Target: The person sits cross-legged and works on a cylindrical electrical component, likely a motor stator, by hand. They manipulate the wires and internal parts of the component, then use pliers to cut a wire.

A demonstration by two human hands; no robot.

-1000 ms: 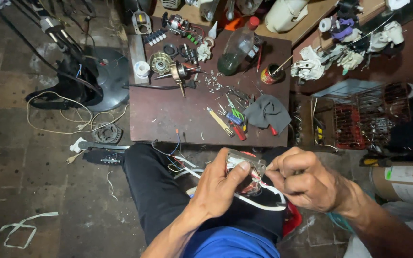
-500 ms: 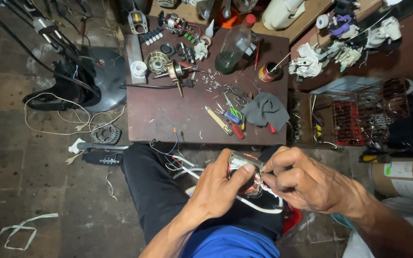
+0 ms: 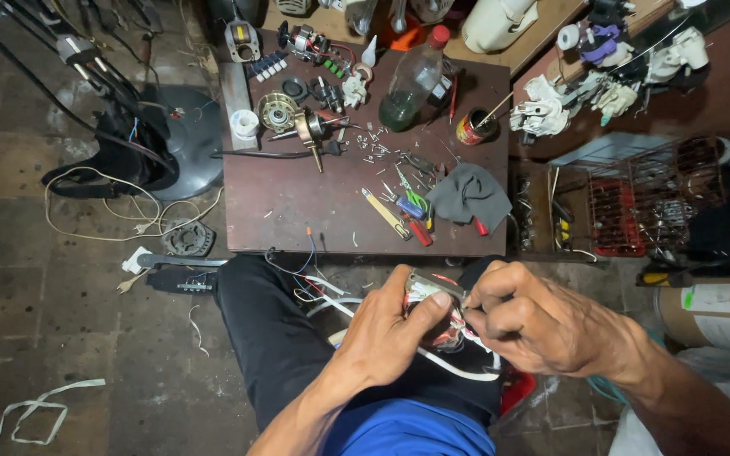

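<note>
While cradled in left hand (image 3: 386,338), boxy metal motor (image 3: 433,308), white wires, right hand (image 3: 542,325) pinching

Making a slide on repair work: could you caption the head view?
Both hands, left hand and right hand, hold a small wired motor part over the lap, before a cluttered low table.

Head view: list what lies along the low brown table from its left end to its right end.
White tape roll → round motor part with copper windings → yellow-handled tool → green-tinted plastic bottle with red cap → grey cloth → small tin can with a stick in it.
</note>
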